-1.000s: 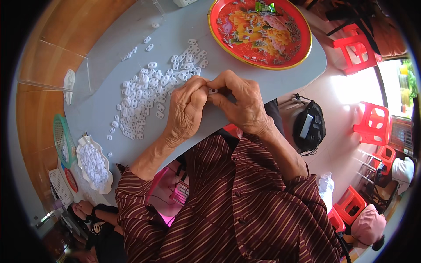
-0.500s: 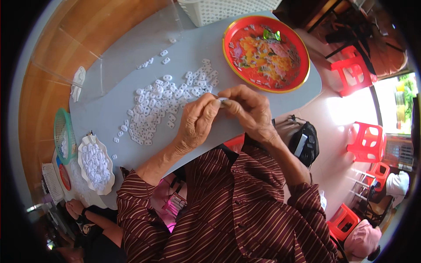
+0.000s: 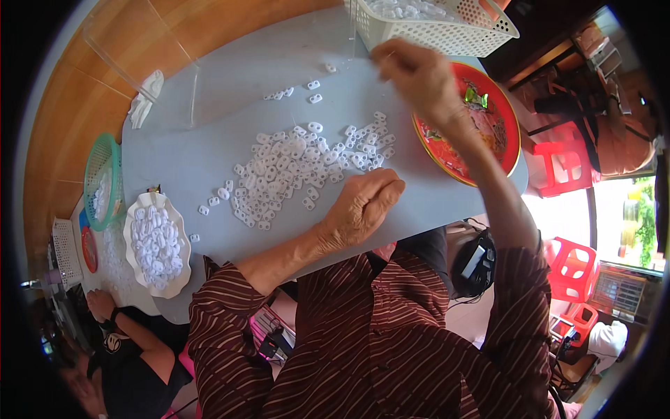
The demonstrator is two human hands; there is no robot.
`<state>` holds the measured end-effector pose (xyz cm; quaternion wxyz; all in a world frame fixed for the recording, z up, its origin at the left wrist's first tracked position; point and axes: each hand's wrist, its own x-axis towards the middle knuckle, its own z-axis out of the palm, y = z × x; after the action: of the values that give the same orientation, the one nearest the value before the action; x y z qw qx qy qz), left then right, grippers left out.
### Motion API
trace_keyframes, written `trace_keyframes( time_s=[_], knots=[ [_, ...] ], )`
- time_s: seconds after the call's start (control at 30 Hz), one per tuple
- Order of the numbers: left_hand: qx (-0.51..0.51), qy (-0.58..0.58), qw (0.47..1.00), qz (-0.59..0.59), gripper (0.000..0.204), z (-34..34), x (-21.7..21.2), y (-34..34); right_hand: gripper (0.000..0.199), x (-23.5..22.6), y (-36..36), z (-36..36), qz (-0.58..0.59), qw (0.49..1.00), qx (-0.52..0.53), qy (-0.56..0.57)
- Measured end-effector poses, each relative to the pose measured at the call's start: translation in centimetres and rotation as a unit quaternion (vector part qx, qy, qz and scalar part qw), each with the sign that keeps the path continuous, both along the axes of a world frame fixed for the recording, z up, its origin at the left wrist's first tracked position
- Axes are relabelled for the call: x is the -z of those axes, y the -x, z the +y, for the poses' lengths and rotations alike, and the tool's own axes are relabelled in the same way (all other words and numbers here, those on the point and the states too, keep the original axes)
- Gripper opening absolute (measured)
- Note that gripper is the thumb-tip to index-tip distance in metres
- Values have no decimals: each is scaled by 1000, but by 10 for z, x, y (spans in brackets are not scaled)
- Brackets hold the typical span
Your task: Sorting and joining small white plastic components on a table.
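Note:
Small white plastic pieces with two dark holes each lie in a loose pile (image 3: 293, 167) on the grey table (image 3: 223, 91). My left hand (image 3: 366, 206) is closed at the pile's near right side, fingers pressed together; whatever it may hold is hidden. Up and to the right, my right hand (image 3: 422, 77) is smeared by motion, so its fingers cannot be read. It hangs over the left edge of the round red tray (image 3: 509, 108), just below the white perforated basket (image 3: 412, 33). Several stray white pieces (image 3: 314, 84) lie beyond the pile.
A scalloped white dish (image 3: 173, 285) full of white pieces stands at the left, beside a green mesh basket (image 3: 116, 185). A crumpled white cloth (image 3: 145, 101) lies near the wall. Another person's hand (image 3: 101, 304) rests lower left. Red stools (image 3: 572, 269) stand at the right.
My hands were together over a small white piece and have parted. The right moved up and away toward the white basket; the left closed up. The view has shifted, showing more of that basket.

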<state>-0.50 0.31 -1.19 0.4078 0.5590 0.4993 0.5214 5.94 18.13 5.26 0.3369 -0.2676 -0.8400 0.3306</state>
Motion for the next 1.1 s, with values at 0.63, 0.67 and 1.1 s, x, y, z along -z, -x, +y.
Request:
trace_keyframes(
  time_s=[0.63, 0.67, 1.1],
  knots=[
    [31, 12, 999, 9, 20, 2, -5, -4, 5, 46, 49, -12, -174, 965, -162, -111],
    [28, 1, 1000, 9, 22, 2, -4, -3, 7, 45, 41, -13, -143, 974, -157, -83],
    [-53, 41, 998, -18, 28, 18, -26, 0, 10, 16, -83, -64, -4, 968, -44, 246]
  ],
)
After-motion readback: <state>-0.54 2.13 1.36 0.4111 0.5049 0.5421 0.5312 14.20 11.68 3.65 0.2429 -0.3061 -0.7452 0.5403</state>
